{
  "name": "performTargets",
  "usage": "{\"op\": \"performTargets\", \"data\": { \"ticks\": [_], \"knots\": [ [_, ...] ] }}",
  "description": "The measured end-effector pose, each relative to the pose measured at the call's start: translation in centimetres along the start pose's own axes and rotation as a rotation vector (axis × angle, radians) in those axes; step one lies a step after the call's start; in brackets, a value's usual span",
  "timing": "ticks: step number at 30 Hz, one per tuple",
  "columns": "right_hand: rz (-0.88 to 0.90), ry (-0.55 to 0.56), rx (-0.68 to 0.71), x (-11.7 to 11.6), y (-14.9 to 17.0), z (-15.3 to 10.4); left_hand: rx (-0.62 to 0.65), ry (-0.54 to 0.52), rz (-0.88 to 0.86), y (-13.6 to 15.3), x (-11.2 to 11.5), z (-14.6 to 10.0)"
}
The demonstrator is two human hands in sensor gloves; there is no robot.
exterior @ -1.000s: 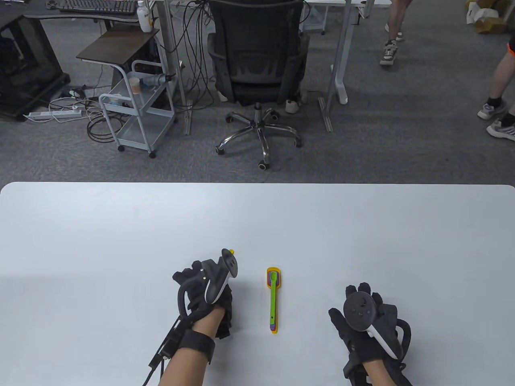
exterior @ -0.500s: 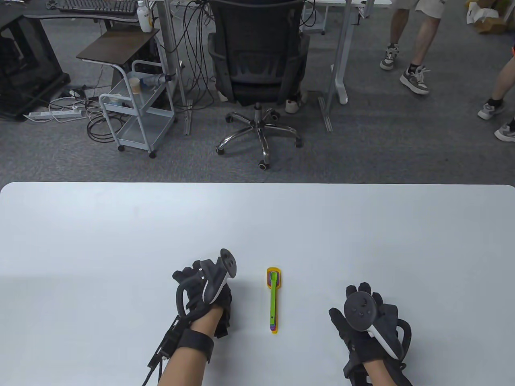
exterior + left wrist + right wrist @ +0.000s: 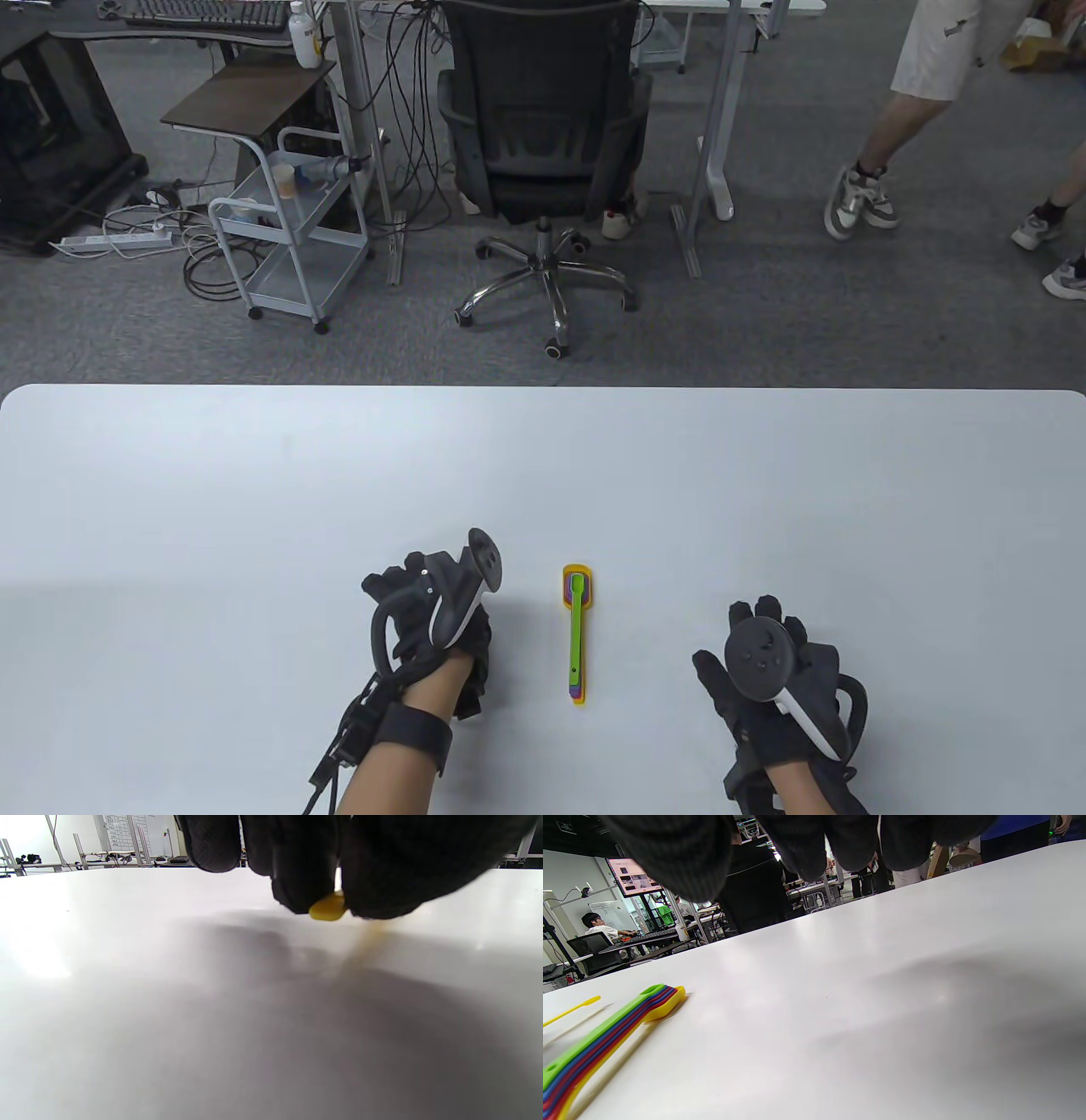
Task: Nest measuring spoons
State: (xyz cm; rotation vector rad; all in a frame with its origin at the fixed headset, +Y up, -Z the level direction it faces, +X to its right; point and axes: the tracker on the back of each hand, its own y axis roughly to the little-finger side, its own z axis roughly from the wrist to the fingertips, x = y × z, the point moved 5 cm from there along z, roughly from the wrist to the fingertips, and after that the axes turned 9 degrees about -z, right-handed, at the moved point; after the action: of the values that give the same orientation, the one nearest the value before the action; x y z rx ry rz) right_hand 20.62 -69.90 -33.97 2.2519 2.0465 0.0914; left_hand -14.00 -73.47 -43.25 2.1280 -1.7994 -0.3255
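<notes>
One nested spoon stack (image 3: 576,632), left hand (image 3: 428,615) pinching yellow spoon (image 3: 327,908)

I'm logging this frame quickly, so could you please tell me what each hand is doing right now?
Left hand: pinches a small yellow spoon between gloved fingertips.
Right hand: holds nothing, fingers apart, beside the nested spoon stack.

Nested spoons (image 3: 606,1035) on table (image 3: 882,984)

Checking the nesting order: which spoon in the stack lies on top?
The green spoon; its whole handle shows, while the spoons beneath show only as coloured edges, yellow outermost.
</notes>
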Motion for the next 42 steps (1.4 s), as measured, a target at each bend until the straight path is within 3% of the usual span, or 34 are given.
{"op": "performTargets", "data": {
  "ticks": [21, 31, 42],
  "knots": [
    [0.014, 0.020, 0.001, 0.3, 0.2, -0.1, 0.042, 0.000, -0.073, -3.4, -3.0, -6.1],
    [0.027, 0.017, -0.006, 0.3, 0.6, -0.2, 0.056, 0.029, -0.096, -6.2, -2.0, -9.0],
    [0.037, 0.013, -0.013, 0.3, 0.9, -0.1, 0.066, 0.068, -0.087, -8.1, 0.0, -10.5]
  ]
}}
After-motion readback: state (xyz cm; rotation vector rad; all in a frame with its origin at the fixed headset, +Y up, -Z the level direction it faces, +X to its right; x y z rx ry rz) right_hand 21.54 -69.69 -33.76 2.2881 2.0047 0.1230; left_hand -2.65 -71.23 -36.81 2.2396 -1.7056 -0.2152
